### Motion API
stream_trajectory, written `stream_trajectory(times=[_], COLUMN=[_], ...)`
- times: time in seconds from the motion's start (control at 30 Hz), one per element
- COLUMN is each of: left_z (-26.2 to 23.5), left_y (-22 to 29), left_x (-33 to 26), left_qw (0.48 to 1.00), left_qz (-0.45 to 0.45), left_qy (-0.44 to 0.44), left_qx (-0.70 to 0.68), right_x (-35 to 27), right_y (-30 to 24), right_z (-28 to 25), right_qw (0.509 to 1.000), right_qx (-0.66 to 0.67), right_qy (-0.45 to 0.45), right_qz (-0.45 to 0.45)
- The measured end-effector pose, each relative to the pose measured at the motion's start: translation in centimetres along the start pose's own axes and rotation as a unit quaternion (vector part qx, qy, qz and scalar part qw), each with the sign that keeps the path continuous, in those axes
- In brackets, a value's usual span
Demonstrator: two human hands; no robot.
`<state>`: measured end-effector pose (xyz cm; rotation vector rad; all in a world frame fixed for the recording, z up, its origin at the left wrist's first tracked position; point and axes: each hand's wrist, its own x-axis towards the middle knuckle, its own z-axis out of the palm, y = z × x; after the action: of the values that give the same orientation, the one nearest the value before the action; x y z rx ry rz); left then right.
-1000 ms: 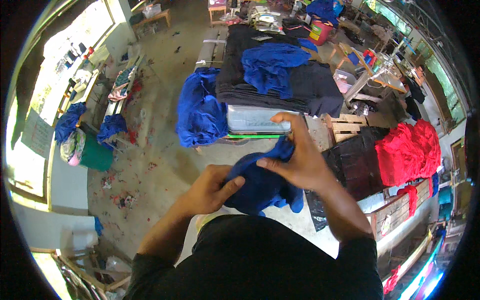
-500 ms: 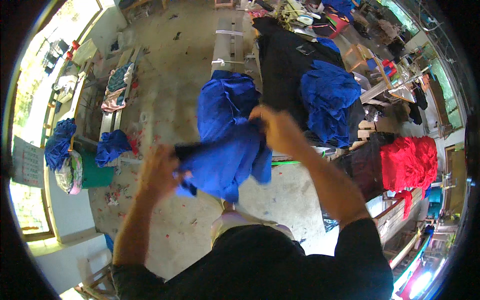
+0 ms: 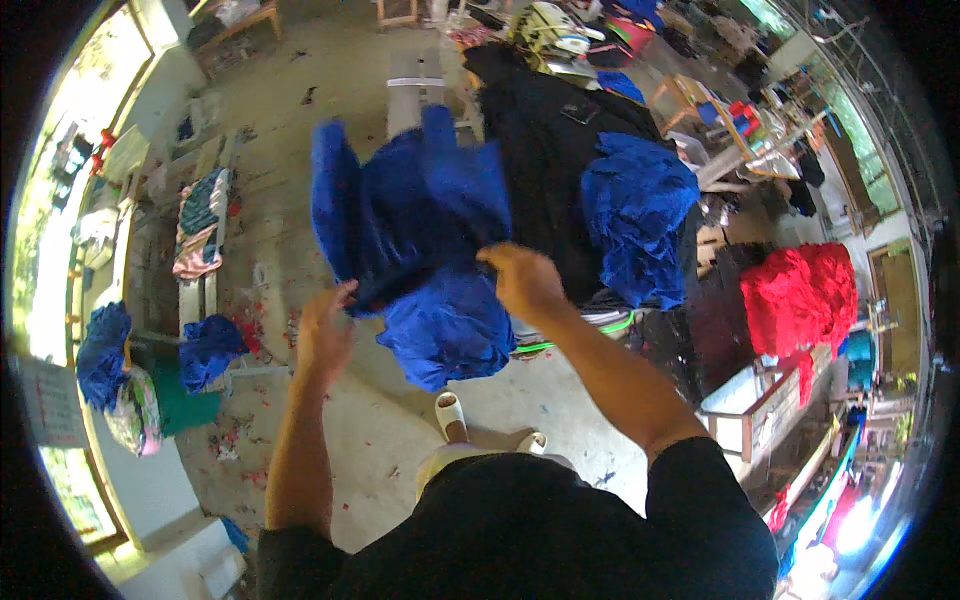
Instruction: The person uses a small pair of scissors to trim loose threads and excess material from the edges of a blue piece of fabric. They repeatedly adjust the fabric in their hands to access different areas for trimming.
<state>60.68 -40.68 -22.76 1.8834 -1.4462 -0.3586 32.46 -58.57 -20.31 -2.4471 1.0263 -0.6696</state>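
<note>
Left hand (image 3: 326, 328): pinching edge of blue garment (image 3: 425, 205)
Right hand (image 3: 528, 286): pinching its other end
Blue garment: spread midair — not laid down
Blue heap (image 3: 640, 222): crumpled — untouched

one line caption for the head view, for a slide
Left hand and right hand hold a blue cloth spread out beside black fabric.

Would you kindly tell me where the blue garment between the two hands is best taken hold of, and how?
Probably by both ends of the near edge of the blue garment, coming from the wearer's side: that edge spans between the left hand and the right hand, while the far part spreads away, blurred.
</note>
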Motion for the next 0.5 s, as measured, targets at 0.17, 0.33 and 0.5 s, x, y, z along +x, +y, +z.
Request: stream_trajectory(times=[0.17, 0.33, 0.5], left_z=[-4.4, -9.0, -8.6], left_y=[14.5, 22.3, 25.2], left_x=[-4.0, -6.1, -8.7], left_qw=[0.781, 0.565, 0.561], left_qz=[0.032, 0.359, 0.393], left_qy=[-0.4, -0.505, -0.477], left_qx=[-0.479, -0.545, -0.551], right_x=[-12.2, -20.1, -19.3], right_y=[7.9, 10.4, 9.0], right_z=[10.0, 15.1, 9.1], right_qw=[0.888, 0.909, 0.885], right_qx=[-0.175, 0.013, 0.162], right_qy=[-0.365, -0.397, -0.319], right_qz=[0.216, 0.127, 0.297])
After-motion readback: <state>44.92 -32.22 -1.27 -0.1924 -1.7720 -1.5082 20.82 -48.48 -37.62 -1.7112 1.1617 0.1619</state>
